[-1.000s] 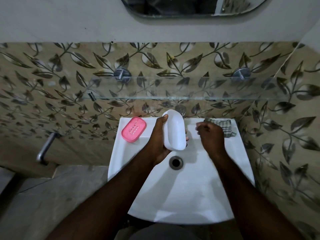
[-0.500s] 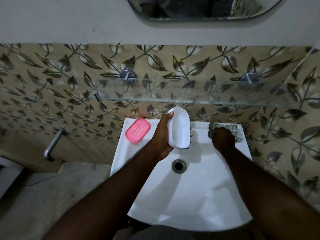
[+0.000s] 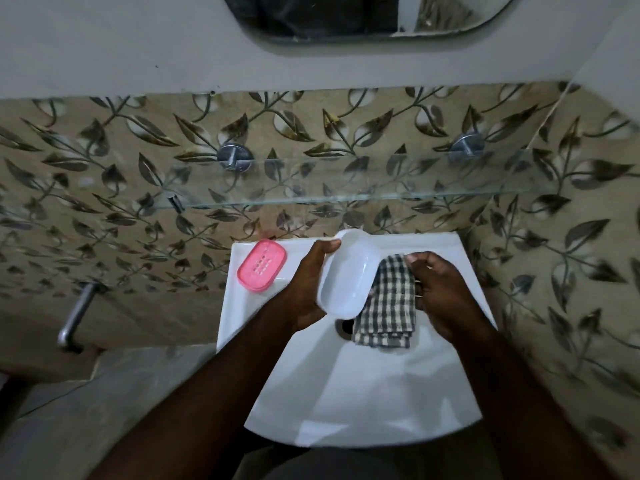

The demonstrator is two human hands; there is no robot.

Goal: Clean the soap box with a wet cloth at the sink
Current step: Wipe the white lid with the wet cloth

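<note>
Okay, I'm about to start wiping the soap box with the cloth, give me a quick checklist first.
1. The left hand grips the white soap box: ok.
2. The right hand holds the checked cloth: ok.
3. Both are held over the sink: ok.
4. The pink slotted piece lies aside on the sink's back left corner: ok.
5. Cloth is wet: cannot tell.
6. Cloth touches the box: cannot tell.

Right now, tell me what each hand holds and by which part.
Left hand grips the white soap box by its left long side, thumb on the far rim. Right hand holds the checked cloth by its right edge.
</note>
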